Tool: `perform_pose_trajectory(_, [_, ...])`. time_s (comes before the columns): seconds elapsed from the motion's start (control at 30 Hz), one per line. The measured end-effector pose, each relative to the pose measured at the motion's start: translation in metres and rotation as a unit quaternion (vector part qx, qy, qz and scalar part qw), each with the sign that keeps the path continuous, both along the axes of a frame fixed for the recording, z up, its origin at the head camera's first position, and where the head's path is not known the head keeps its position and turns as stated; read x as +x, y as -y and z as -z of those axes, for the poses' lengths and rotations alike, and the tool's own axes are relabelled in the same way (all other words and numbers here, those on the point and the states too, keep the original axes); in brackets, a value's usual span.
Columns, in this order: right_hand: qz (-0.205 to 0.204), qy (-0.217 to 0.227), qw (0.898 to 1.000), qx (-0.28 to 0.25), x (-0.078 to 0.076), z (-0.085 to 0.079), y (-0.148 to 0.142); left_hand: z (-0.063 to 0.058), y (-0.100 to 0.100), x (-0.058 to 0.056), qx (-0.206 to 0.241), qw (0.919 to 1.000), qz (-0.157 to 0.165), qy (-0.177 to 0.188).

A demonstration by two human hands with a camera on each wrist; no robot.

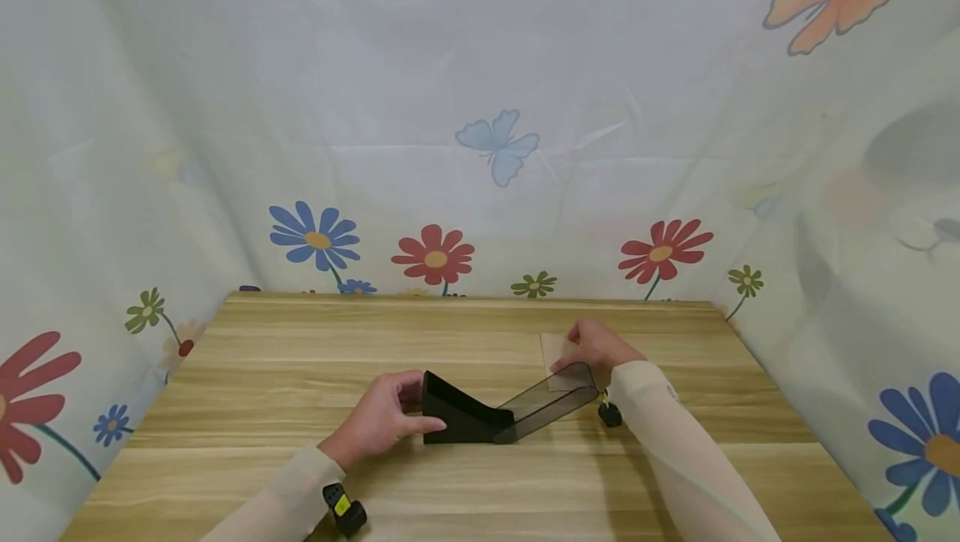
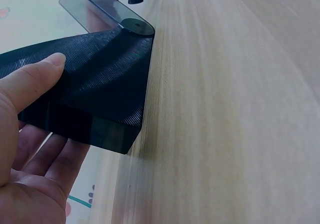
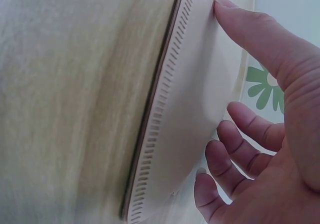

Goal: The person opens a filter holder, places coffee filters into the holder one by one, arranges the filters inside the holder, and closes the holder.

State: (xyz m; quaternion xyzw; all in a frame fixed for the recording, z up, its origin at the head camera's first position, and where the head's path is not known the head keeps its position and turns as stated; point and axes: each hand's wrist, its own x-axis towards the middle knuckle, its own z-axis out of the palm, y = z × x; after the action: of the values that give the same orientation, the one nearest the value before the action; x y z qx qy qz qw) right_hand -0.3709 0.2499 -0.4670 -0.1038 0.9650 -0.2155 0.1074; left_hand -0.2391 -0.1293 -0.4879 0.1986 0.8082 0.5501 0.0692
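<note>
A black box [image 1: 465, 424] with a slanted top stands on the table. Its smoky see-through lid [image 1: 547, 409] swings out to the right on a round hinge. My left hand [image 1: 386, 417] holds the box's left end, thumb on the ribbed side [image 2: 95, 74] and fingers behind it. Beyond the lid lies a flat beige piece [image 1: 551, 350], its stitched edge [image 3: 155, 119] showing in the right wrist view. At its right side is my right hand [image 1: 596, 346]. The thumb touches the piece, while the other fingers bend loosely by its edge; no firm grip shows.
The wooden table [image 1: 300, 358] reaches back to a pale curtain [image 1: 375, 67] printed with flowers and butterflies. Small black devices with yellow marks sit at both wrists, one by the left sleeve [image 1: 277, 496]. The right forearm crosses the table's right side.
</note>
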Motion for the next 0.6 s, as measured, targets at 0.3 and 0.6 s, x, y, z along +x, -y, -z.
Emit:
perform_pose_trajectory(0.3, [0.005, -0.004, 1.000, 0.008, 0.0011, -0.0005, 0.0011, -0.0022, -0.0003, 0.0003, 0.000, 1.0000, 0.001, 0.003])
perform_pose_trajectory(0.6, [0.011, -0.002, 1.000, 0.010, 0.0014, -0.0014, 0.0019, -0.0036, -0.0004, 0.0012, -0.005, 1.0000, 0.000, 0.005])
